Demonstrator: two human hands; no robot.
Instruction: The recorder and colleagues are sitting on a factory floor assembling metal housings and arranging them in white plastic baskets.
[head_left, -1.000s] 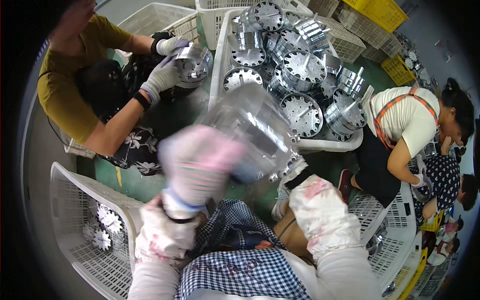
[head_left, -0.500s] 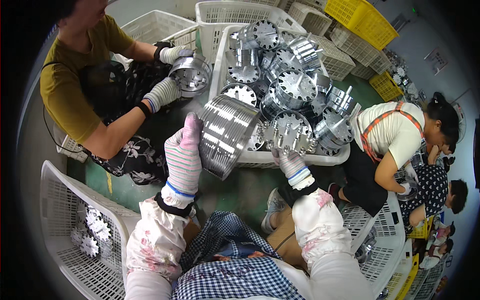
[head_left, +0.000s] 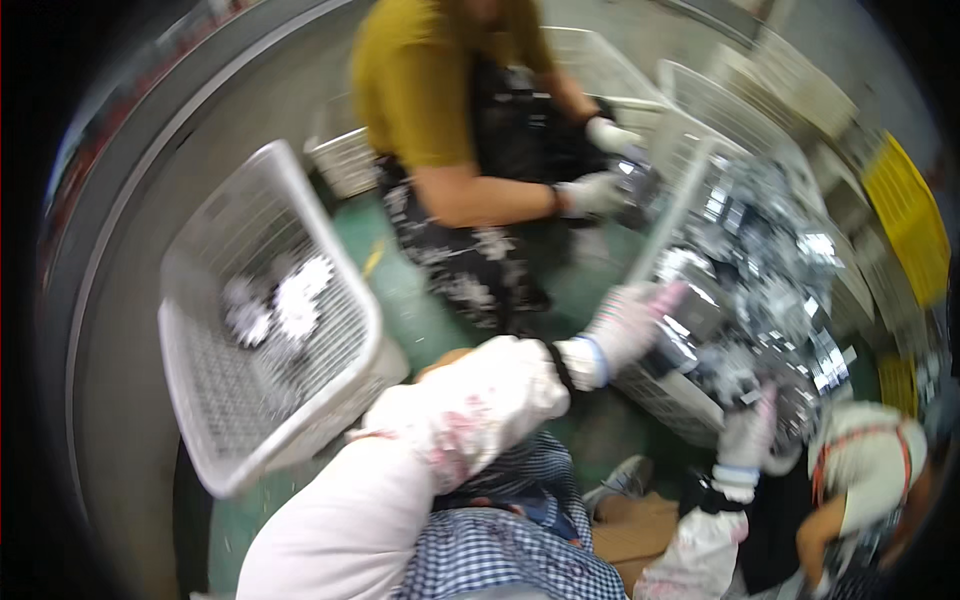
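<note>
The view is blurred by motion. My left hand (head_left: 625, 328), in a striped glove, grips a shiny ridged metal cylinder (head_left: 697, 305) by its near side, over the edge of a white crate (head_left: 665, 400). My right hand (head_left: 748, 432), gloved too, is closed at the crate's near edge. At its fingertips is a silvery toothed metal disc (head_left: 730, 376) with pins, smeared in outline. Piled metal drums (head_left: 770, 230) with notched end plates fill the crate behind both hands.
On the left, a white basket (head_left: 340, 400) holds several toothed metal discs (head_left: 298, 300). Across from me a seated co-worker (head_left: 415, 90) in gloves holds a metal drum (head_left: 635, 192). Another person (head_left: 870, 450) sits at right. Yellow crates (head_left: 905, 210) are stacked far right.
The view has swung left, so the crate and both hands now appear farther right and the left basket shows more fully. Both hands still hold their metal parts.
</note>
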